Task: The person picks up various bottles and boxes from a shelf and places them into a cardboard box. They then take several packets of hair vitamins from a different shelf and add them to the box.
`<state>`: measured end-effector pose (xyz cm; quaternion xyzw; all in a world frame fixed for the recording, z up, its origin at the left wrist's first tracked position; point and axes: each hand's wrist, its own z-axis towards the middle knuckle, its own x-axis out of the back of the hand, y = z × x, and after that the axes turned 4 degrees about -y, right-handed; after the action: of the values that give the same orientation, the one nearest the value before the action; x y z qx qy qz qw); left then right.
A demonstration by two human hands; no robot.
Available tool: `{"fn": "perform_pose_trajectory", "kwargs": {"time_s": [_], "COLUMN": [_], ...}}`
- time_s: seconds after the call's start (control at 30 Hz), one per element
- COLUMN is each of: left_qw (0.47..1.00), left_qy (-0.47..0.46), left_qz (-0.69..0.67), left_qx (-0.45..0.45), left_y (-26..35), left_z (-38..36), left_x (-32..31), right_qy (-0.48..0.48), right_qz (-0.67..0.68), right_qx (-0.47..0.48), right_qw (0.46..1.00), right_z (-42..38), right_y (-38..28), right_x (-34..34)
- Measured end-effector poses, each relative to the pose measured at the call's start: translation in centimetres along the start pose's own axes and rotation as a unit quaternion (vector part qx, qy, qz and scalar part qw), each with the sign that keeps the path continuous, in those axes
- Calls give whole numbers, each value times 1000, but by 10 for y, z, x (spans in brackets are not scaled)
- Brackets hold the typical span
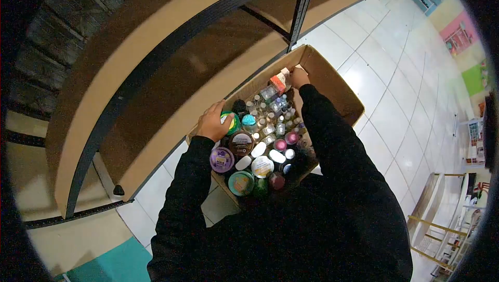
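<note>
A cardboard box (337,83) full of jars and small bottles is in front of me. My left hand (210,122) lies over its left rim, fingers stretched out, the thumb by a green-lidded jar (232,124). My right hand (300,77) reaches into the far end, fingers closed and partly hidden, beside a small white piece (300,67). An orange-and-white carton (279,82) stands just left of it. Clear bottles (268,93) fill the middle. Nearer me are a purple-lidded jar (222,160), a brown-lidded jar (241,143) and a teal-lidded jar (241,183).
A black metal shelf frame (300,9) with brown boards (176,69) runs along the left, close to the box. White floor tiles (387,105) extend to the right. A white-and-gold rack (439,225) stands at the lower right, and a teal panel (112,264) at the lower left.
</note>
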<state>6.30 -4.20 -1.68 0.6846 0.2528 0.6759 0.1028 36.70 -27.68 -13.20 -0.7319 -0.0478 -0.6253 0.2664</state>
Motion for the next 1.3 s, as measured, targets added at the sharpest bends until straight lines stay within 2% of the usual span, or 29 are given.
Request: {"fn": "perform_pose_trajectory", "kwargs": {"time_s": [0.13,0.23,0.33,0.43,0.53,0.63,0.73,0.83,0.93,0.97,1.07,1.13,1.2,1.3], "left_qw": [999,999,999,994,987,987,988,989,986,991,990,994,997,997], "left_qy": [41,38,-10,9,97,76,47,29,50,51,75,24,-41,-68], "left_qz": [-3,10,36,112,105,86,67,46,38,29,-31,10,34,16], "left_qx": [-16,-3,24,10,-73,-109,-131,-140,-152,-121,-116,-102,-60,-27], "left_y": [-3,2,15,22,48,81,113,141,154,154,156,170,183,202], "left_z": [7,12,13,23,35,46,53,57,50,44,28,12,-6,-34], "left_x": [-3,0,15,18,27,43,64,90,116,115,127,167,195,239], "right_qy": [-25,-56,-89,-29,-58,5,-9,-10,-27,-8,-16,-26,-52,-63], "right_qz": [58,99,71,67,93,78,71,81,94,131,136,160,167,216], "right_qx": [1,9,-4,-9,-64,-85,-91,-45,-68,-68,-86,-46,-52,-98], "right_qw": [998,993,993,997,992,993,993,996,993,989,987,986,983,969], "right_z": [-4,-6,-5,13,5,-13,-12,-31,-50,-55,-84,-105,-124,-149], "right_y": [6,4,1,13,3,-9,-5,-17,-21,-19,-32,-48,-67,-96], "right_x": [8,18,29,15,34,50,55,91,114,113,145,178,210,264]}}
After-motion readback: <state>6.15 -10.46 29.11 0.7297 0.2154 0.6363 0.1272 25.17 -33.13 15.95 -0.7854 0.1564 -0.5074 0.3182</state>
